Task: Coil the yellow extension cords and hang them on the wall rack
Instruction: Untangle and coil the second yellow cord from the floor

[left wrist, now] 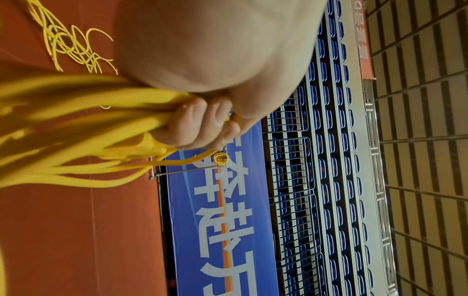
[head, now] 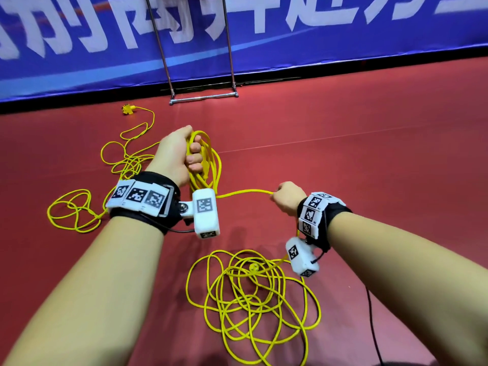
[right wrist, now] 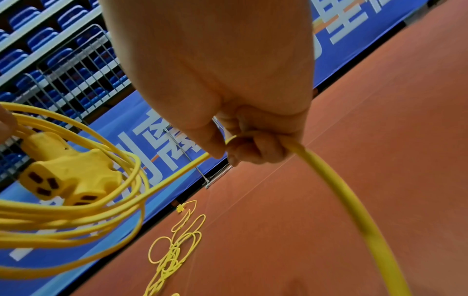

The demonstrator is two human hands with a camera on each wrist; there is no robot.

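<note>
Left hand [head: 176, 151] gripped coiled loops [head: 208, 165] of yellow extension cord, held above floor. Right hand [head: 286, 198] pinched same cord's running length [head: 245, 192], just right of coil. Rest of that cord lay in loose pile [head: 253, 294] on red floor [head: 369, 180] below hands. 2nd cord [head: 126, 159] sprawled left, near blue banner [head: 343, 35] edge. Metal rack [head: 203, 97] stood against banner; bare floor stretched right.
</note>
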